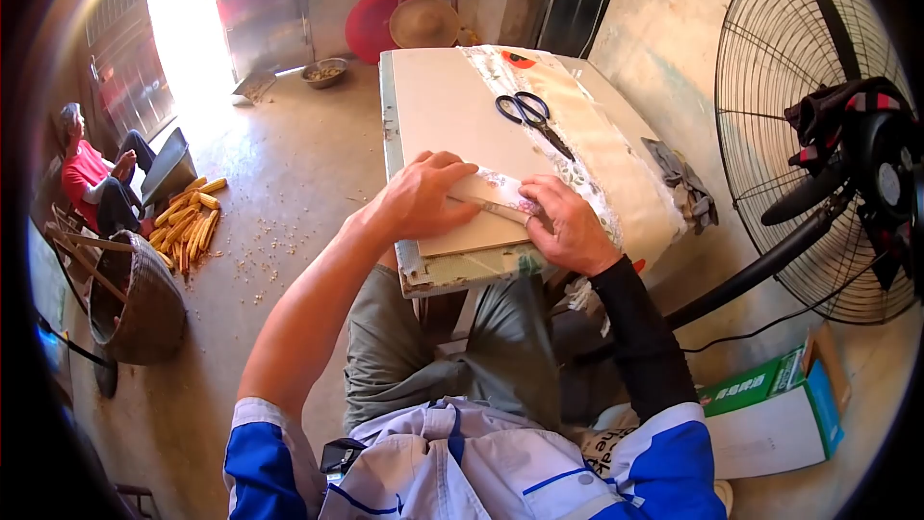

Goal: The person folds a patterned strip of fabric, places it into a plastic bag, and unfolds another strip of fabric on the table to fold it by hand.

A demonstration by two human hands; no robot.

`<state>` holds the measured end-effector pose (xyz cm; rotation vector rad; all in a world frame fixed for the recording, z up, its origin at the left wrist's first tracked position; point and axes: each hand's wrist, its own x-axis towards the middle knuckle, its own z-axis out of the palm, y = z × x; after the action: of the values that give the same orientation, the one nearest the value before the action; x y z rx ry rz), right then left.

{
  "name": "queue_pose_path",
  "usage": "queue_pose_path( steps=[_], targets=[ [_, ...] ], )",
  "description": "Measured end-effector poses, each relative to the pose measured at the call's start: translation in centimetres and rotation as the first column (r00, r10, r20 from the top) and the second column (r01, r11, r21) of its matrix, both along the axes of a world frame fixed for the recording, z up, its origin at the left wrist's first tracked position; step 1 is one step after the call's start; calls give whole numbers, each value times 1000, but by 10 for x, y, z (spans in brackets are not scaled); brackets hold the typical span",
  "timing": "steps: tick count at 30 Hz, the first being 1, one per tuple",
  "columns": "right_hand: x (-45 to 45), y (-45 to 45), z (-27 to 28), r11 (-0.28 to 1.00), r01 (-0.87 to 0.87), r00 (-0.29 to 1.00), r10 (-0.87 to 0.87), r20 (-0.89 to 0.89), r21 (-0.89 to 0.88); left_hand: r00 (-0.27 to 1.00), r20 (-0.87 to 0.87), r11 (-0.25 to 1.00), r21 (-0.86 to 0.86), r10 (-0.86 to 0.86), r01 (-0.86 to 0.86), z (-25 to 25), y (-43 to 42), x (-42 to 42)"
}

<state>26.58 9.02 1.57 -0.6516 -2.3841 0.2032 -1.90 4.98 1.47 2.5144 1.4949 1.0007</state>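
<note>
A small white folded piece with a pink and purple floral print (499, 185) lies at the near end of the table; cloth or paper, I cannot tell. On its left end press the bent fingers of my left hand (431, 197). My right hand (575, 228) pinches its right end between thumb and fingers. A pale folded edge shows between the two hands. Beneath them is a flat beige board (433, 106) on the worn table (462, 274). Black-handled scissors (535, 117) lie farther up, partly over a strip of white lace (568, 173).
A large black fan (818, 135) stands close on the right, with a green and white box (770, 414) below it. At the left a person in red (87, 173) sits near corn cobs (188, 221) and a woven basket (144, 299). A metal bowl (324, 73) rests on the floor.
</note>
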Motion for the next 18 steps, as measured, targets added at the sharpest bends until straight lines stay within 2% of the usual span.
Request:
queue_pose_path(
  steps=[3, 4, 7, 10, 13, 14, 17, 18],
  targets=[
    [7, -1, 10, 990, -97, 995, 94, -30, -102, 1000, -7, 1000, 4, 8, -8, 9, -31, 6],
    [9, -2, 12, 981, -131, 991, 126, -48, -144, 1000, -8, 999, -44, 6, -6, 16, -40, 8],
    [8, -4, 19, 976, -117, 993, 117, -12, -184, 999, -17, 993, -106, 41, -43, 24, -51, 15],
    [2, 4, 20, 962, -80, 996, 85, 6, -262, 998, -46, 999, 8, 36, -36, 19, -43, 16],
    [1, 15, 29, 991, -87, 985, 101, 138, -103, 999, -20, 999, 4, 38, -38, 16, -36, 16],
    [-1, 18, 31, 989, -107, 987, 118, 105, -104, 999, -8, 999, 17, 32, -32, 14, -35, 16],
    [-7, 21, 46, 992, -67, 979, 86, 184, -103, 999, 26, 999, 42, 22, -23, 12, -27, 14],
    [-11, 25, 46, 993, -74, 990, 84, 117, -88, 999, 37, 999, 35, 20, -21, 12, -23, 12]
  ],
)
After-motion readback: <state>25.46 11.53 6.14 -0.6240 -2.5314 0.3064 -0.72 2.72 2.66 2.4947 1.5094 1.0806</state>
